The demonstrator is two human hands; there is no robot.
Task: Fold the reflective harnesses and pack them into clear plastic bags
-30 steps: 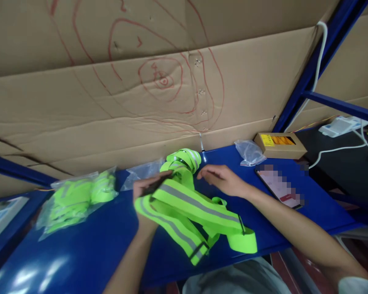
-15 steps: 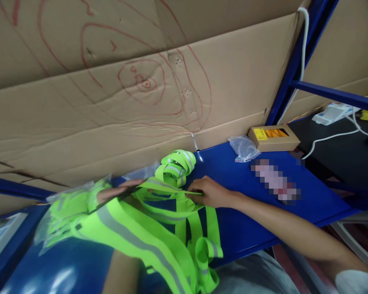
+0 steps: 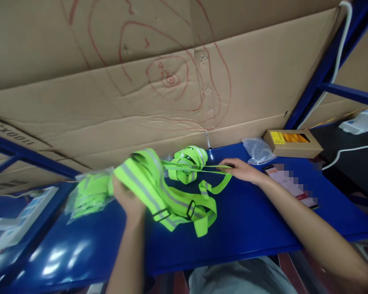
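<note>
Yellow-green reflective straps (image 3: pixel 168 192) with grey stripes and black buckles hang in loops from my left hand (image 3: pixel 125 194), whose fingers are mostly hidden behind the webbing. Over to the right, my right hand (image 3: pixel 235 168) pinches a narrow part of the same strap and holds it stretched out level. A loose bundle of similar straps (image 3: pixel 190 159) lies on the blue table behind the stretched part. To the left of my left hand lies a clear plastic bag (image 3: pixel 90 194) packed with more green straps.
A cardboard wall (image 3: pixel 141 102) with red drawn lines stands behind the blue table (image 3: pixel 226 228). At right are an empty-looking clear bag (image 3: pixel 257 150), a small cardboard box (image 3: pixel 294 143) and a phone (image 3: pixel 289 185). A white power strip (image 3: pixel 27 216) is at left.
My right hand has moved right and away from the left, drawing the strap out. My left hand has lifted the looped straps, and their hanging ends now gather above the table. The view has shifted left.
</note>
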